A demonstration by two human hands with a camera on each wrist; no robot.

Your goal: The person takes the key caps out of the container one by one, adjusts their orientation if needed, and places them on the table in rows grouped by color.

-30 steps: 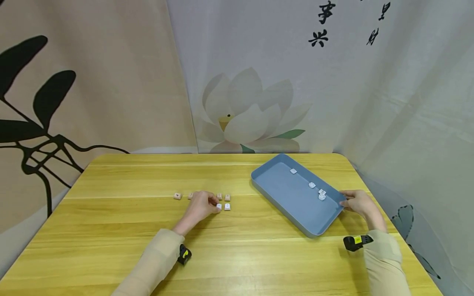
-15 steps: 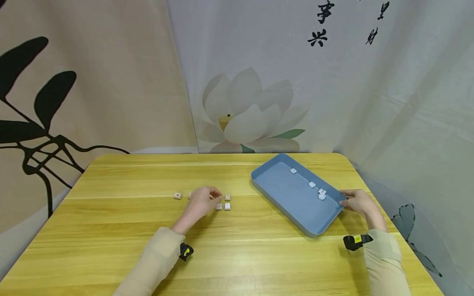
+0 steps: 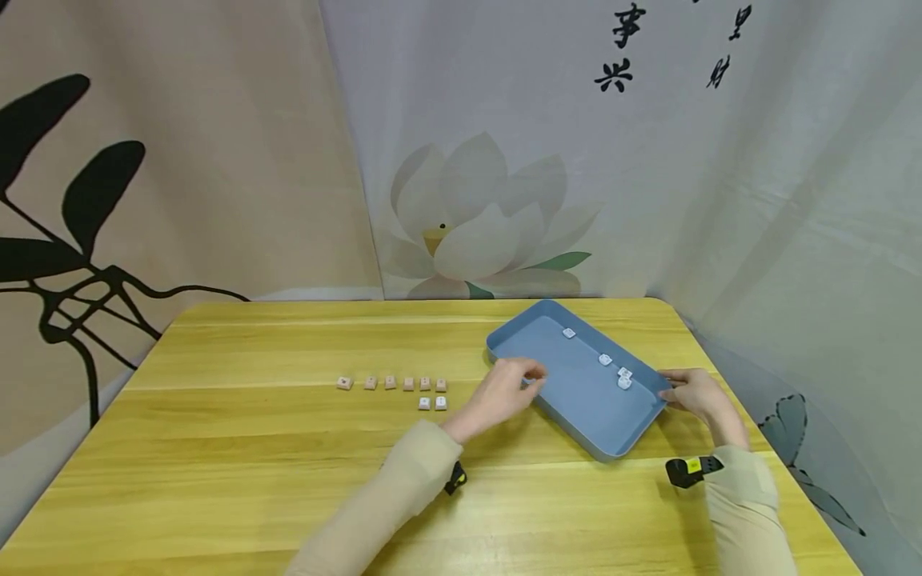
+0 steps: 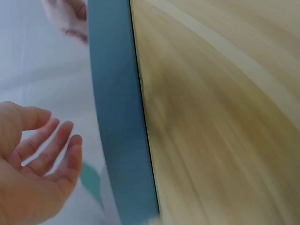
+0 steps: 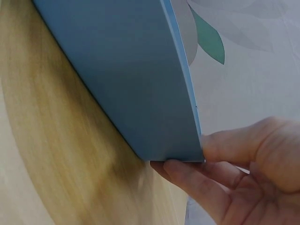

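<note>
My left hand (image 3: pixel 500 392) hovers over the near left rim of a blue tray (image 3: pixel 579 432), its fingers loosely curved and holding nothing. In the left wrist view the thumb and fingers of the left hand (image 4: pixel 40 164) stand apart beside the tray wall (image 4: pixel 117 112). At the tray's right corner my right hand (image 3: pixel 697 394) grips the rim, thumb at the top edge and fingers against the outside, as the right wrist view shows. Several white keycaps (image 3: pixel 604 360) lie in the tray, two of them close together near its right end.
Left of the tray, a row of several beige keycaps (image 3: pixel 390 383) lies on the wooden table (image 3: pixel 216 448). Two white keycaps (image 3: pixel 441 403) sit below that row's right end. A printed curtain (image 3: pixel 483 160) hangs behind the table.
My left hand has left the keycap rows and moved right to the tray, uncovering the row's middle keycaps. The right hand and the tray stay in place.
</note>
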